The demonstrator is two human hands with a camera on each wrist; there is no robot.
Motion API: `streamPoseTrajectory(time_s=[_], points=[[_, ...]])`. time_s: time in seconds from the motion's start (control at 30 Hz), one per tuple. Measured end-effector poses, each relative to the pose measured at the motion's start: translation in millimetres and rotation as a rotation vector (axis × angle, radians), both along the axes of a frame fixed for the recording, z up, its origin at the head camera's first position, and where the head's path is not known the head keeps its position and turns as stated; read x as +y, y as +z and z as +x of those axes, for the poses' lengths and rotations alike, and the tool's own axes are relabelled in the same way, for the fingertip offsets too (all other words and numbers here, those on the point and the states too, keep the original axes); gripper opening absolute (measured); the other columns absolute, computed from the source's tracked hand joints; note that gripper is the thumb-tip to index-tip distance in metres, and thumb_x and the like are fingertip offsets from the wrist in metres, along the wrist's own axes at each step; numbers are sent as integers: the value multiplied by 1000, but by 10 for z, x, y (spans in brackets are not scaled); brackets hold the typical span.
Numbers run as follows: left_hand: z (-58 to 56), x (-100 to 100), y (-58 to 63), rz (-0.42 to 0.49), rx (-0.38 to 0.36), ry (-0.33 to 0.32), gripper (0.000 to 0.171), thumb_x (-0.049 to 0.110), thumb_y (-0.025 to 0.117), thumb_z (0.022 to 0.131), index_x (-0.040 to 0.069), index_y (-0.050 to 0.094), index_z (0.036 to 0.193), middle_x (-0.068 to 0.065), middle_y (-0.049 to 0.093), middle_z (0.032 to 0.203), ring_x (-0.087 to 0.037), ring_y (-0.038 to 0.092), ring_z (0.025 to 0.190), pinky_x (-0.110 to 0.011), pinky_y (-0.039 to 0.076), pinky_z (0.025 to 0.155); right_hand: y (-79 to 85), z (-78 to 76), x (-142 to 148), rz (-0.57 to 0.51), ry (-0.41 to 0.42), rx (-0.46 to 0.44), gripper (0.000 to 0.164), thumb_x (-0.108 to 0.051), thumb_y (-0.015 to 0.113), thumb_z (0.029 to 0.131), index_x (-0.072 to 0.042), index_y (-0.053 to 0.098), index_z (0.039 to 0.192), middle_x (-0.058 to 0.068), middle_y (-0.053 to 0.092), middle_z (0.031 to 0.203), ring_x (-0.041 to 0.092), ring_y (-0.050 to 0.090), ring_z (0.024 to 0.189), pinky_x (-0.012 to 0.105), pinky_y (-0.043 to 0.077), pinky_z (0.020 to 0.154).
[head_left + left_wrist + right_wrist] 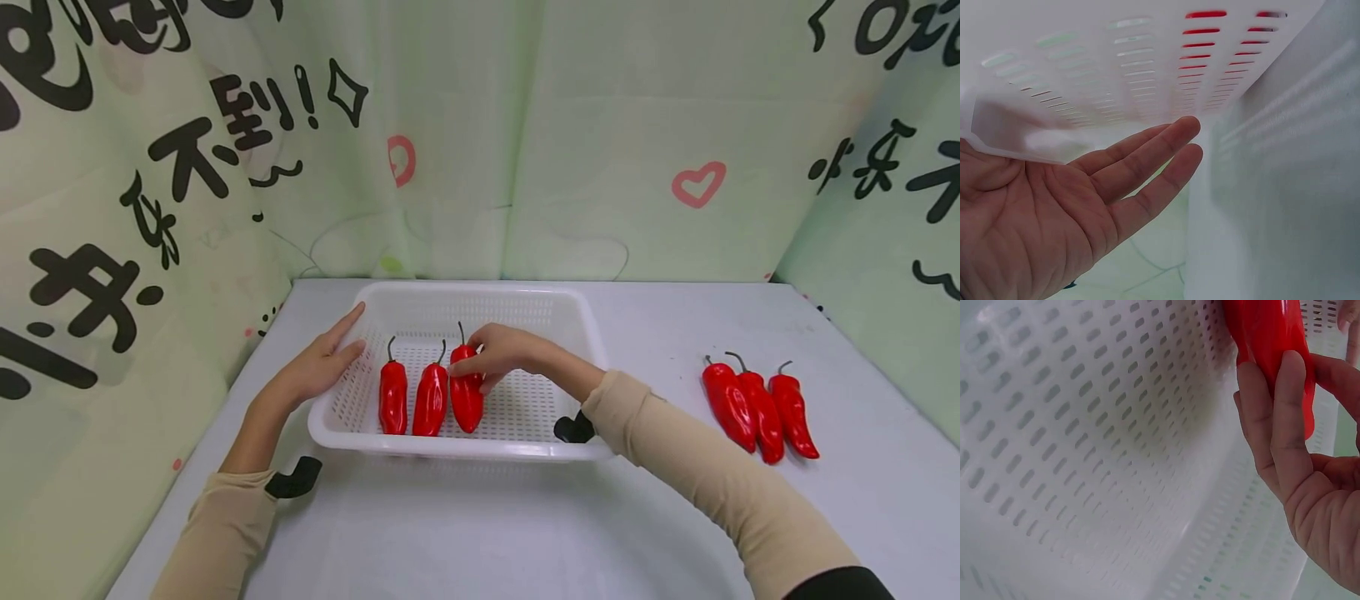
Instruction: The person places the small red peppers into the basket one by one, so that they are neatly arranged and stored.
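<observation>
A white perforated basket (465, 448) stands on the table. Inside it, two red peppers (393, 398) (431, 402) stand side by side, stems pointing away from me. Just right of them, my right hand (504, 352) holds a third red pepper (467, 408) between thumb and fingers. The right wrist view shows the fingers (1289, 412) curled round this glossy pepper (1269, 331), whose stem is out of view. My left hand (318, 367) rests at the basket's left rim. In the left wrist view that hand (1079, 200) has its fingers extended along the outside of the slotted wall (1104, 94).
On the white table (660, 333) right of the basket lies a group of three more red peppers (759, 412), close together. A pale green printed curtain (600, 167) encloses the table at the back and sides. Black straps (294, 478) hang at both wrists.
</observation>
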State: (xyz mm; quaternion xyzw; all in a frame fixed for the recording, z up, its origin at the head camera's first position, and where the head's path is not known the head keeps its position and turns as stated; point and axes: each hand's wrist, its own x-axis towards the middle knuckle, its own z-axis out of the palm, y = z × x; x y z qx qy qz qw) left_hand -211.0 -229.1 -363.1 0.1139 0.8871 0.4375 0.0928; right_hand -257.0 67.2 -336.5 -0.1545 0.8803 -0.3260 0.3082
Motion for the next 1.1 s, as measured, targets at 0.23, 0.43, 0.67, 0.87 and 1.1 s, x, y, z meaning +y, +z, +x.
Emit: streamPoseTrajectory(time_s=[0.23,0.43,0.67,0.87,1.1], points=[[-7,1,4,-1,13,-3,68,20,44,109,15,6,166,-31,23,163,-47,61,114,-55,59,87,-39,25,-57,22,24,-25,43,-29,75,94,2,63,122,10,71,98,19,73,76,31,62,80],[-7,1,9,-4,14,-2,68,19,44,109,14,6,166,-31,23,163,-46,62,112,-54,60,86,-58,53,-99,55,20,-59,48,-28,73,95,3,59,128,10,70,99,18,73,76,26,60,79],[13,16,28,1,14,-9,68,20,44,109,13,6,165,-31,21,164,-47,58,119,-57,56,94,-115,56,-123,11,19,-135,49,-20,67,100,9,53,136,12,74,94,17,74,73,27,61,81],[9,0,20,1,16,-9,68,21,44,110,14,6,166,-31,23,163,-48,60,118,-56,57,90,-113,49,-123,12,21,-144,50,-20,67,100,7,51,139,12,73,94,18,73,74,26,61,79],[18,9,24,-5,10,-6,67,22,43,110,15,6,166,-30,22,164,-47,57,122,-58,55,95,-113,43,-108,-3,16,-165,53,-21,66,100,8,49,142,13,73,95,18,73,72,26,61,78]])
